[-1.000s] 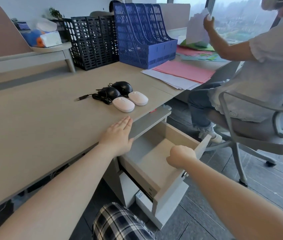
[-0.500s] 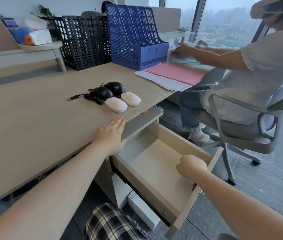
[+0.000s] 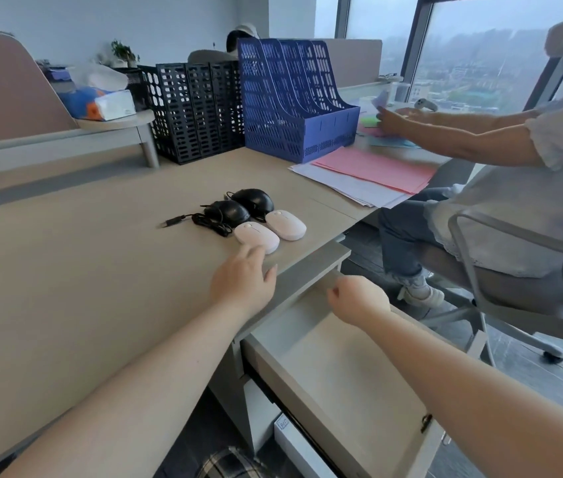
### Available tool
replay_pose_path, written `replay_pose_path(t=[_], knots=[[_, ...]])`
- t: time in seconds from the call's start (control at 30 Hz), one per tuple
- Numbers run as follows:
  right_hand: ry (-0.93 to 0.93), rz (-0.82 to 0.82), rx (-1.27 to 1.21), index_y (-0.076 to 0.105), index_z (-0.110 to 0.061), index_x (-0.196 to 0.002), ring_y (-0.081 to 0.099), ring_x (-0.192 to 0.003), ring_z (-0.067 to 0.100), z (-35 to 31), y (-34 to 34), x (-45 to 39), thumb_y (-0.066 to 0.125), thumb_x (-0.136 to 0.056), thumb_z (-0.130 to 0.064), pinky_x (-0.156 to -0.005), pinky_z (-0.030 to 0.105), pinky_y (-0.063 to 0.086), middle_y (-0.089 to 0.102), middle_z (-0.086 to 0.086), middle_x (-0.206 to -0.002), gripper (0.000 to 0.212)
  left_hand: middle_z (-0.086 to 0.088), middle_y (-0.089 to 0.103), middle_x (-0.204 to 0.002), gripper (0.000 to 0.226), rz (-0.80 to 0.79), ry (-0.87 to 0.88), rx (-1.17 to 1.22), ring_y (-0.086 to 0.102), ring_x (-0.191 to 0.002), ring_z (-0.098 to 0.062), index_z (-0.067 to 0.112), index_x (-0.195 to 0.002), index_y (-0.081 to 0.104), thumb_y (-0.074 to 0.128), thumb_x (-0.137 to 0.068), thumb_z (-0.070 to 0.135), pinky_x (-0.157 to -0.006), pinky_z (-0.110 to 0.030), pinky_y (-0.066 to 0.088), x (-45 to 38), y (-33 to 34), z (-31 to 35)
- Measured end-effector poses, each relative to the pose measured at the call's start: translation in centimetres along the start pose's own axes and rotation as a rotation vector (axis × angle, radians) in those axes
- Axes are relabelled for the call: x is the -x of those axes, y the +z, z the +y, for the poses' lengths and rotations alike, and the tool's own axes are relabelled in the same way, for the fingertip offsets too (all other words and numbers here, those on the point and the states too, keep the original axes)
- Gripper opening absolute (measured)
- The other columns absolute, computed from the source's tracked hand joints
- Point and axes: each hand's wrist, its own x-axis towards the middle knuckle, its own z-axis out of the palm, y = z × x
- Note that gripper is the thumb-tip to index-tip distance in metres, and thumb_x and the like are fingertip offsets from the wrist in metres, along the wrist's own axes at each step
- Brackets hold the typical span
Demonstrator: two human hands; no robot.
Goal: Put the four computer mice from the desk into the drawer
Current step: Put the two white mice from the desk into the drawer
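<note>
Two white wireless mice, the near white mouse [image 3: 255,236] and the far white mouse [image 3: 286,224], lie side by side near the desk's right edge. Behind them sit two black wired mice [image 3: 227,212] [image 3: 253,200] with a coiled cable [image 3: 209,223]. My left hand [image 3: 243,282] hovers over the desk, fingers spread, fingertips just short of the near white mouse. My right hand [image 3: 359,300] hangs loosely curled over the open drawer [image 3: 335,381], holding nothing. The drawer is pulled far out and holds nothing.
A blue file rack [image 3: 293,105] and black file racks [image 3: 197,112] stand at the desk's back. Pink and white papers [image 3: 373,175] lie to the right. Another person sits in a grey swivel chair [image 3: 521,270] right of the drawer, handling papers.
The drawer has slid further out. My right hand has let go of its front and moved up over it. My left hand has lifted off the desk edge toward the near white mouse.
</note>
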Motion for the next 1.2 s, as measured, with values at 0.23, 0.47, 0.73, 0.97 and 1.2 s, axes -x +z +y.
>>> replay_pose_path(t=[0.23, 0.47, 0.73, 0.97, 1.2], knots=[[-0.046, 0.241, -0.274, 0.057, -0.018, -0.117, 0.049, -0.115, 0.029, -4.1, -2.2, -5.0, 0.047, -0.092, -0.038, -0.087, 0.040, 0.048, 0.061, 0.006, -0.115, 0.034, -0.008, 0.039, -0.141, 0.071, -0.007, -0.184, 0.117, 0.039, -0.130, -0.029, 0.019, -0.136, 0.038, 0.063, -0.079, 0.055, -0.102, -0.038, 0.039, -4.5, 1.2, -1.3], [-0.133, 0.194, -0.243, 0.042, -0.028, -0.137, 0.042, -0.128, 0.030, -6.7, -2.4, -9.3, 0.051, -0.088, -0.049, -0.101, 0.044, 0.036, 0.052, 0.004, -0.138, 0.054, -0.011, 0.038, -0.144, 0.093, -0.093, -0.214, 0.177, 0.035, -0.135, -0.029, 0.018, -0.144, 0.029, 0.066, -0.072, 0.064, -0.110, -0.040, 0.034, -8.3, 2.1, -2.2], [-0.119, 0.123, -0.308, 0.051, -0.010, -0.127, 0.054, -0.115, 0.035, -6.8, -2.9, -9.8, 0.058, -0.084, -0.037, -0.087, 0.039, 0.045, 0.063, 0.012, -0.123, 0.051, -0.013, 0.043, -0.135, 0.110, -0.058, -0.275, 0.203, 0.043, -0.126, -0.029, 0.023, -0.143, 0.027, 0.073, -0.055, 0.070, -0.103, -0.036, 0.038, -7.6, 1.9, -1.5], [-0.102, 0.057, -0.299, 0.046, -0.012, -0.135, 0.055, -0.119, 0.031, -3.2, -4.9, -6.4, 0.068, -0.080, -0.036, -0.095, 0.041, 0.049, 0.060, 0.011, -0.129, 0.064, -0.011, 0.042, -0.137, 0.106, -0.049, -0.231, 0.131, 0.036, -0.130, -0.028, 0.022, -0.143, 0.026, 0.069, -0.059, 0.070, -0.104, -0.036, 0.034, -4.5, 1.7, 1.8], [0.001, -0.046, -0.316, 0.045, -0.018, -0.132, 0.058, -0.111, 0.031, 3.2, -2.5, -2.0, 0.070, -0.076, -0.034, -0.086, 0.037, 0.048, 0.061, 0.008, -0.123, 0.063, -0.009, 0.047, -0.127, 0.097, -0.022, -0.075, 0.168, 0.039, -0.124, -0.028, 0.020, -0.138, 0.035, 0.070, -0.061, 0.066, -0.102, -0.036, 0.036, 1.8, 4.6, 6.3]])
